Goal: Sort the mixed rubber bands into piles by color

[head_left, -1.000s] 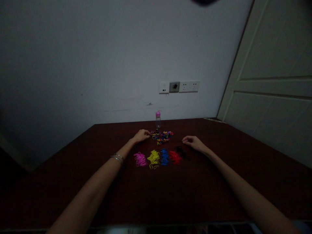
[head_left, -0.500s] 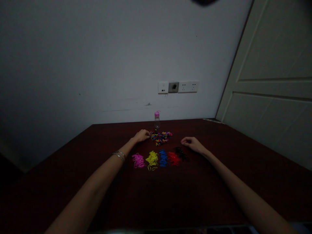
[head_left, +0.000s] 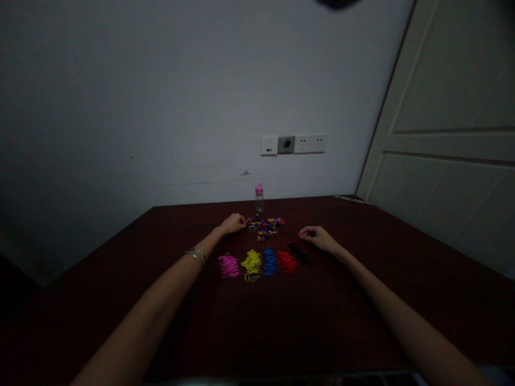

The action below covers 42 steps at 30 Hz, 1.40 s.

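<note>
Small elastic bands lie in a mixed-colour pile (head_left: 266, 227) on the dark red-brown table. My left hand (head_left: 233, 223) is closed in a pinch at that pile's left edge; whatever is between its fingertips is too small to make out. Nearer to me is a row of one-colour piles: pink bands (head_left: 229, 266), yellow bands (head_left: 252, 261), blue bands (head_left: 270, 261), red bands (head_left: 287, 261) and black bands (head_left: 298, 253). Just beyond the black ones, my right hand (head_left: 318, 237) has its fingertips pressed together, and I cannot tell what they hold.
Behind the mixed pile stands a clear bottle with a pink cap (head_left: 259, 198). The table (head_left: 273, 327) meets a grey-white wall with sockets (head_left: 309, 143). A pale panelled door (head_left: 450, 150) rises on the right.
My left hand has drawn back slightly to the left from the mixed pile, its fingers curled closer. The right hand stays in nearly the same place.
</note>
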Each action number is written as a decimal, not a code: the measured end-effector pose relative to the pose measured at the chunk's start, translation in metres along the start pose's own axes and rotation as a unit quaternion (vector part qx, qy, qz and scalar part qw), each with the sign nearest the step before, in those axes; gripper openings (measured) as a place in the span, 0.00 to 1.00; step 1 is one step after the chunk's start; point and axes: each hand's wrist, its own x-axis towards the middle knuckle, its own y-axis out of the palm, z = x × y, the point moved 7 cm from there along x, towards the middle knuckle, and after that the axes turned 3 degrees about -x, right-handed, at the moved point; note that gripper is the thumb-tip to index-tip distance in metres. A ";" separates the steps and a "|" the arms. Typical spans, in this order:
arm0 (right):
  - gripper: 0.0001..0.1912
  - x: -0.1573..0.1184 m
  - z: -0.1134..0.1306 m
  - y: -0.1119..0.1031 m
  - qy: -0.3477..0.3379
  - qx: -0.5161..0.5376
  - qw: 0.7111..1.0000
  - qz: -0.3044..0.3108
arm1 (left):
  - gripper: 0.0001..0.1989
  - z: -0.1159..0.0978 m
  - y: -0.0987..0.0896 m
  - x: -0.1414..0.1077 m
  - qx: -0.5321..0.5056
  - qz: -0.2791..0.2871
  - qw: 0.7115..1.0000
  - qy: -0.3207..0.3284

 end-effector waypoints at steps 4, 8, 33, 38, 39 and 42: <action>0.14 0.000 0.002 -0.001 -0.002 -0.010 1.000 0.002 | 0.10 -0.003 -0.008 -0.001 -0.075 -0.021 0.997 -0.003; 0.14 0.000 0.004 -0.003 -0.008 -0.023 1.000 -0.008 | 0.09 -0.007 -0.019 0.000 -0.132 -0.024 0.991 -0.012; 0.13 -0.004 0.016 -0.004 -0.004 -0.020 1.000 -0.015 | 0.07 -0.179 0.062 -0.026 -0.223 0.218 0.943 0.117; 0.13 -0.003 0.018 -0.004 0.001 -0.022 1.000 -0.013 | 0.07 -0.185 0.069 -0.026 -0.199 0.216 0.947 0.131; 0.12 -0.003 0.018 -0.004 0.001 -0.022 1.000 -0.014 | 0.07 -0.186 0.069 -0.027 -0.191 0.212 0.949 0.136; 0.12 -0.003 0.018 -0.004 -0.001 -0.021 1.000 -0.014 | 0.07 -0.188 0.070 -0.027 -0.182 0.210 0.948 0.156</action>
